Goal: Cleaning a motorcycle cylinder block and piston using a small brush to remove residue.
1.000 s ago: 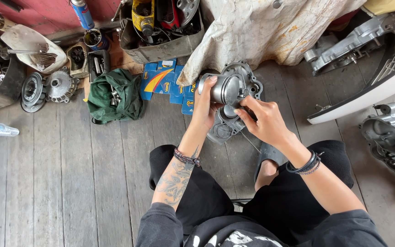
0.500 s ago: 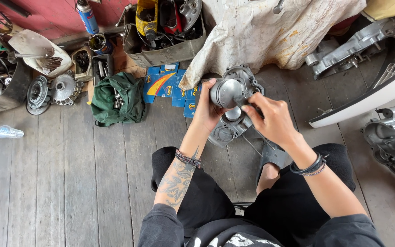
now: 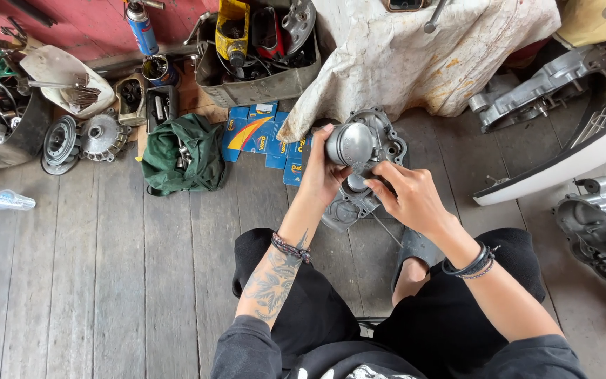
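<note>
My left hand [image 3: 319, 174] grips a grey metal piston [image 3: 349, 144], held up with its round crown facing me. My right hand [image 3: 406, 198] pinches at the piston's lower side with thumb and fingers; what the fingertips hold is too small to see. Below both hands an aluminium engine case cover [image 3: 376, 151] lies on the wooden floor, partly hidden by the piston and my hands. I sit on the planks with my knees in black trousers at the bottom of the view.
Blue and orange cardboard boxes [image 3: 255, 133] and a green cloth bag [image 3: 180, 153] lie left of the cover. A metal box of parts [image 3: 257, 85] and a stained cloth [image 3: 415, 52] stand behind. Engine castings [image 3: 601, 224] lie right, clutch discs [image 3: 82, 139] left.
Both hands and the piston shifted a little left and down in view. My right hand came closer in under the piston; my left hand kept its grip.
</note>
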